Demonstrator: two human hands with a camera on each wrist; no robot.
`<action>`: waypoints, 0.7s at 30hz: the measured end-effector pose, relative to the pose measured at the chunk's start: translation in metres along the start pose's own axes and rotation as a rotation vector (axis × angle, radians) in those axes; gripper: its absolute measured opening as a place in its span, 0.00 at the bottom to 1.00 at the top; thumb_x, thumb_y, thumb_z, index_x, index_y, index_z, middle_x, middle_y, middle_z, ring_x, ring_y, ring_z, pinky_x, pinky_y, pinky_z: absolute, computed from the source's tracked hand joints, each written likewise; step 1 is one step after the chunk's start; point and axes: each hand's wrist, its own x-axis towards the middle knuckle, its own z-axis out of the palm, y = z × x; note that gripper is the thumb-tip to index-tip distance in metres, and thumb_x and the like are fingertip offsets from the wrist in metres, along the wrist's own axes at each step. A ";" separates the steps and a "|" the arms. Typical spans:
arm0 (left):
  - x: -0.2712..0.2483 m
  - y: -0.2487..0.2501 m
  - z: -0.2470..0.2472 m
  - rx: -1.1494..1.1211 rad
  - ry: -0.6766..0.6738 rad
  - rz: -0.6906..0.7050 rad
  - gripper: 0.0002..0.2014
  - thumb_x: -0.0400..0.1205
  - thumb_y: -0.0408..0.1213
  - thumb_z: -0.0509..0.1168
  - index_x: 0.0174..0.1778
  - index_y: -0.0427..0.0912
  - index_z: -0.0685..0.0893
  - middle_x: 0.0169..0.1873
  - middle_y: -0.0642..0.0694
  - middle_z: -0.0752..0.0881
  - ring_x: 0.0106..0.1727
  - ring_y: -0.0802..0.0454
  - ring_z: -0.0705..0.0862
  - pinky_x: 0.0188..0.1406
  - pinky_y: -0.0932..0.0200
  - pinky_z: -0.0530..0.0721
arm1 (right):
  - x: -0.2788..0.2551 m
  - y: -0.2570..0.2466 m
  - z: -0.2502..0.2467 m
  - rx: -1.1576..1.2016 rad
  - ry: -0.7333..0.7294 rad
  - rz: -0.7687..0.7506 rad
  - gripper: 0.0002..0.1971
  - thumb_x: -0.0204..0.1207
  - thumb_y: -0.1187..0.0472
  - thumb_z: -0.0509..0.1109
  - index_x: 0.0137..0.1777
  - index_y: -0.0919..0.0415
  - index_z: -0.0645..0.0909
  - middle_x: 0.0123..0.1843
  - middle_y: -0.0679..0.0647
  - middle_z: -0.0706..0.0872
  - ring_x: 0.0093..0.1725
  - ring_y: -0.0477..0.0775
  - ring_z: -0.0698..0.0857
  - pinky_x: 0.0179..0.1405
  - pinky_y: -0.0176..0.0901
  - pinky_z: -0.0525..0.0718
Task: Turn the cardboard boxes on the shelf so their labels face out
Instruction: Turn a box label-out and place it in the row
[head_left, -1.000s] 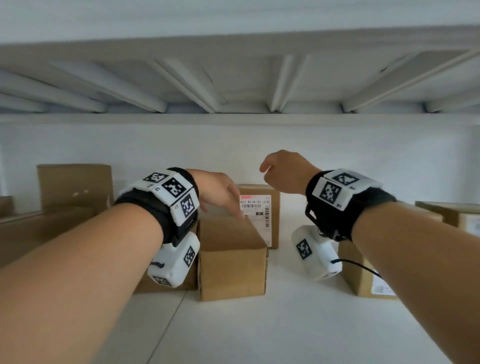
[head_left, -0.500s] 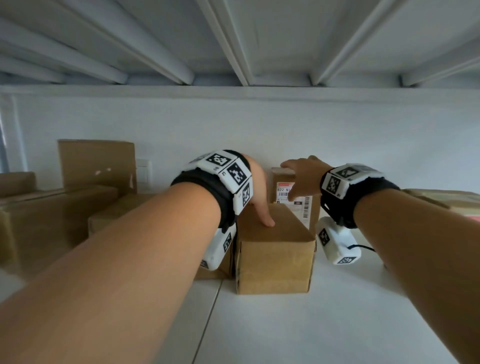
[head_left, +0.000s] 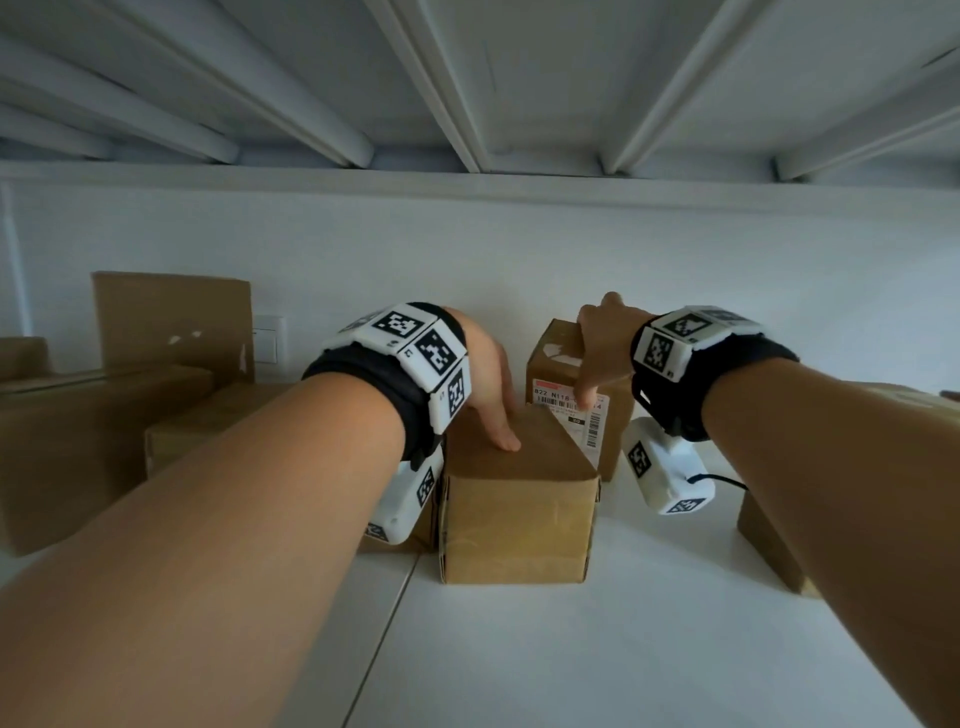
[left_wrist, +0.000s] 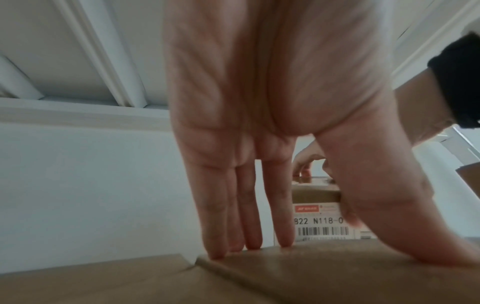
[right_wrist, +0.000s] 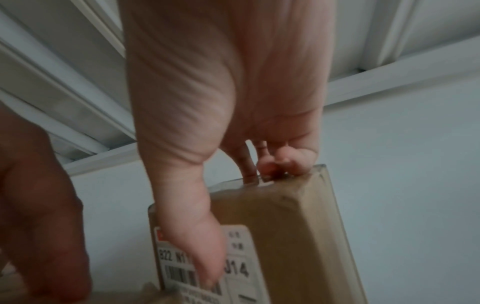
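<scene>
1. Boxes sit one behind the other on the white shelf (head_left: 597, 649): the plain front box (head_left: 517, 514) runs lengthwise toward the wall, with the labelled back box (head_left: 563, 374) upright just behind it.
2. The left hand (head_left: 485, 379) rests straight fingers (left_wrist: 253, 216) on the front box's top.
3. The right hand (head_left: 602, 343) grips the back box's top, thumb down on its label (head_left: 569, 410), which already faces out.
4. I judge the front box needs turning; no label shows on its near end.
5. More boxes (head_left: 104, 415) crowd the left; the right has more room.
</scene>
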 end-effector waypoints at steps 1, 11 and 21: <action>-0.001 0.001 0.000 0.005 -0.002 -0.001 0.36 0.75 0.55 0.73 0.79 0.48 0.74 0.76 0.47 0.76 0.72 0.45 0.78 0.73 0.47 0.76 | -0.001 0.002 -0.001 0.016 0.001 0.011 0.35 0.46 0.53 0.85 0.51 0.59 0.73 0.50 0.55 0.75 0.42 0.57 0.84 0.36 0.46 0.85; -0.006 0.008 -0.004 0.050 -0.042 0.003 0.33 0.80 0.51 0.69 0.82 0.50 0.68 0.79 0.49 0.70 0.76 0.48 0.73 0.72 0.54 0.72 | -0.036 0.039 -0.036 0.114 -0.007 0.039 0.44 0.55 0.63 0.82 0.74 0.51 0.69 0.61 0.49 0.79 0.58 0.55 0.79 0.56 0.49 0.81; -0.005 0.001 0.004 -0.080 -0.047 0.011 0.32 0.80 0.45 0.71 0.81 0.51 0.70 0.79 0.49 0.71 0.78 0.46 0.70 0.75 0.46 0.74 | -0.076 0.046 -0.047 -0.051 -0.290 -0.027 0.34 0.68 0.69 0.75 0.76 0.60 0.72 0.71 0.56 0.78 0.68 0.58 0.76 0.73 0.57 0.73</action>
